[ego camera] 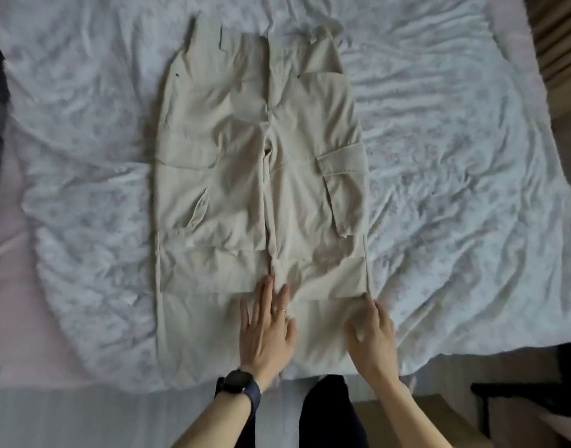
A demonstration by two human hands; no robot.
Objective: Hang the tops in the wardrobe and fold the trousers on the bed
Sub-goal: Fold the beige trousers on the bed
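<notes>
Beige cargo trousers (261, 176) lie spread flat in the middle of the bed, waistband at the far end. Both leg ends are folded back up over the thighs, the hems lying across at knee height. My left hand (266, 328) rests flat on the fabric near the middle seam, fingers spread, a ring and a dark watch on it. My right hand (371, 331) is at the right leg's folded hem corner, thumb and fingers pinching the cloth edge.
The bed is covered by a crumpled white floral duvet (455, 189) over a pink sheet (9, 253). Wooden furniture (555, 43) stands at the far right. Dark objects (536, 396) sit at the lower right beside the bed.
</notes>
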